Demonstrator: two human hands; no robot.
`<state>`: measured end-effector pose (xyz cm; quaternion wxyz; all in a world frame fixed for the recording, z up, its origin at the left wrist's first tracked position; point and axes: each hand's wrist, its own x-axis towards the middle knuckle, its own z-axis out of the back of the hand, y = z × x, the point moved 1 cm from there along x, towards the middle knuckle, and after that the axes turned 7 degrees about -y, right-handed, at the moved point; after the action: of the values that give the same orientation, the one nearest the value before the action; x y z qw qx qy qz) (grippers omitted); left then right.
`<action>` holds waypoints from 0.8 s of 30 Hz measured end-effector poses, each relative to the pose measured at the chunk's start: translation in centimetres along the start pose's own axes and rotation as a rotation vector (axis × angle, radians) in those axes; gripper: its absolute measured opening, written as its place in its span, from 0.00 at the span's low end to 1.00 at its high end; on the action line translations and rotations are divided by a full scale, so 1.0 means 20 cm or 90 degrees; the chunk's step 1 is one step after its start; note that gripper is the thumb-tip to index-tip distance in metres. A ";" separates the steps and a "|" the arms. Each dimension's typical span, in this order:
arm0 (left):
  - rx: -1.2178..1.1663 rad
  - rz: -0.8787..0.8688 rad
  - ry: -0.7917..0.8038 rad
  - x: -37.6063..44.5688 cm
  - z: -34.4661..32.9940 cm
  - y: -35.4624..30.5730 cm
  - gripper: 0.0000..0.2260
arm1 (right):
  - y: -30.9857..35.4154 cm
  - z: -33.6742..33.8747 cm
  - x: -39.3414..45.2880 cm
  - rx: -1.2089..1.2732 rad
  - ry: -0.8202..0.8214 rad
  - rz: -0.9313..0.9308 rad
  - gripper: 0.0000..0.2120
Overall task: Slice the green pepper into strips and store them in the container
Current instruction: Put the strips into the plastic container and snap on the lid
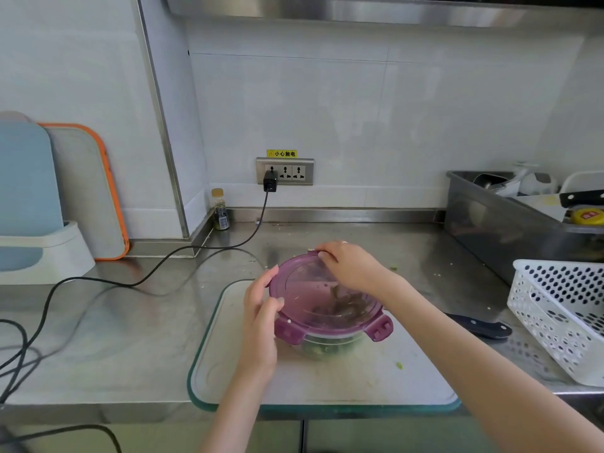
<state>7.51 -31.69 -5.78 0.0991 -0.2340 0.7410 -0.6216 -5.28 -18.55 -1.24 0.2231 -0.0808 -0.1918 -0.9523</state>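
Note:
A round clear container (322, 349) stands on the white cutting board (327, 380), with green pepper strips (340, 305) visible inside through a translucent purple lid (310, 289). The lid lies on top of the container. My left hand (261, 315) holds the lid's left edge, thumb on the rim. My right hand (349, 266) reaches over the far side, its fingers curled on the lid's far clip. Two purple clips at the near side stick outward. A black-handled knife (480, 326) lies to the right, partly hidden by my right forearm.
A white perforated basket (562, 315) sits at the right edge, a steel tub (510, 223) of utensils behind it. A black power cable (147, 276) runs across the steel counter to a wall socket (285, 171). Cutting boards stand in a rack (45, 250) on the left. A small bottle (220, 209) stands by the wall.

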 end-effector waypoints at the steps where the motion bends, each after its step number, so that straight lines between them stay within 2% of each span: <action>1: 0.000 0.006 -0.001 0.00 0.00 -0.01 0.19 | -0.01 -0.01 0.00 -0.004 0.001 -0.010 0.17; 8: 0.045 0.014 -0.025 -0.01 0.00 -0.03 0.19 | 0.00 -0.02 0.03 -0.004 0.048 -0.043 0.19; 15: 0.067 0.038 -0.007 0.01 0.01 -0.02 0.26 | 0.00 -0.03 0.06 -0.034 0.050 -0.045 0.15; 20: 0.101 0.039 -0.014 0.02 0.03 -0.02 0.26 | 0.02 -0.03 0.05 -0.050 0.052 -0.035 0.17; 22: 0.093 0.043 -0.012 0.01 0.02 -0.03 0.26 | 0.02 -0.01 0.04 -0.011 0.044 -0.028 0.15; 24: 0.079 0.052 -0.021 0.01 0.01 -0.02 0.26 | 0.01 0.03 0.02 0.136 -0.015 -0.062 0.13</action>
<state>7.53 -32.01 -5.39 0.1507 -0.2070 0.7084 -0.6577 -5.48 -18.69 -0.50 0.1819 -0.0582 -0.2982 -0.9352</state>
